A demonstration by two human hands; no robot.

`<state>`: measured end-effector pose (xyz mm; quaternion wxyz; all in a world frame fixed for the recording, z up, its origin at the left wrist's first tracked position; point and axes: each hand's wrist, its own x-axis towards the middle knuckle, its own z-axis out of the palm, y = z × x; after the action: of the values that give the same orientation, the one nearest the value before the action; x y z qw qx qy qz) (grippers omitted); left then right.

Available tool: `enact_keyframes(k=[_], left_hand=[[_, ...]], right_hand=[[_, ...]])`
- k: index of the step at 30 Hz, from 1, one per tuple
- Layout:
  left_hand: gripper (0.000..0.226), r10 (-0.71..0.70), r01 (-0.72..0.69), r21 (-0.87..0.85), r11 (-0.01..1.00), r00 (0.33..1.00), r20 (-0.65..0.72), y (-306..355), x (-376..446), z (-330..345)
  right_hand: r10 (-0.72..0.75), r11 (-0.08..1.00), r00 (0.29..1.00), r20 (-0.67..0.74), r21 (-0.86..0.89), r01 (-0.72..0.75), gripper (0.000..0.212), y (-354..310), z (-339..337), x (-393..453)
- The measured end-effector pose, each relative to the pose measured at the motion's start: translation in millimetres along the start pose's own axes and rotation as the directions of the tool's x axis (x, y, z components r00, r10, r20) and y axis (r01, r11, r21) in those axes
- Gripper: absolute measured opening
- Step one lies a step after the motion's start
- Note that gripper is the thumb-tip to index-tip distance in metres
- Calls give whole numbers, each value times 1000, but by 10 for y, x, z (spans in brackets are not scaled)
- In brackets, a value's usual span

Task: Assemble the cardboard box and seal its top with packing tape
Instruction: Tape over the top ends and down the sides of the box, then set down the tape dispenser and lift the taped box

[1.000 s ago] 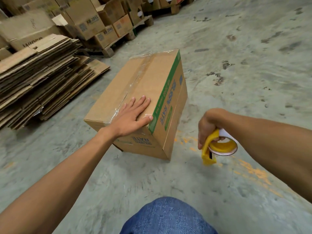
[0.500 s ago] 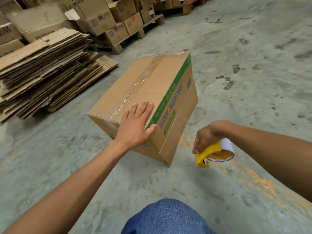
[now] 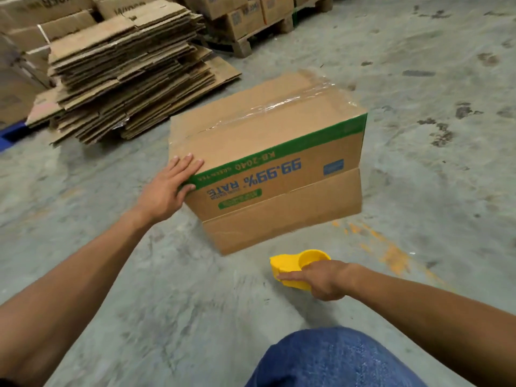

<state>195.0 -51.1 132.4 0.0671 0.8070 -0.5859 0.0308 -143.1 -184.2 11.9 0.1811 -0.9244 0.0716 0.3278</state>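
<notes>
A brown cardboard box [image 3: 268, 152] with a green band and blue print stands on the concrete floor, its upper face closed and covered along the seam with clear tape [image 3: 279, 107]. My left hand [image 3: 170, 188] lies on the box's near left corner, fingers straight on top and thumb against the side. My right hand [image 3: 321, 277] is low near the floor in front of the box and grips a yellow tape dispenser [image 3: 296, 268]. The tape roll itself is hidden.
A tall stack of flattened cartons [image 3: 125, 76] lies to the left behind the box. Filled cartons on wooden pallets [image 3: 251, 20] stand at the back. My knee in blue jeans [image 3: 335, 358] is at the bottom edge. An orange floor line [image 3: 391, 252] runs at the right.
The box has turned so its printed long side faces me. My left hand shifted to its near left corner. My right hand dropped with the dispenser down toward the floor.
</notes>
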Motion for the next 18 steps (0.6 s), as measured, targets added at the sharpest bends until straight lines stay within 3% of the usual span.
enact_keyframes(k=[5,10,13,16,18], left_hand=[[60,-136,132,-105,986,990,-33,-289,-71,49],[42,-238,141,-369,919,943,-234,-261,-62,160],[44,-297,162,-423,892,914,-276,-201,-1,187],[50,-336,246,-422,872,929,-153,-256,150,77],[57,-351,318,-407,856,936,-7,-316,308,-37]], right_hand=[[-48,981,998,-35,-189,40,86,-69,207,225],[-103,964,994,-45,-250,89,64,-89,232,256],[-207,964,972,-107,-194,184,46,-150,74,179],[-221,949,961,-167,-265,172,42,-171,-329,96],[-232,931,910,-342,-350,106,45,-172,-723,52]])
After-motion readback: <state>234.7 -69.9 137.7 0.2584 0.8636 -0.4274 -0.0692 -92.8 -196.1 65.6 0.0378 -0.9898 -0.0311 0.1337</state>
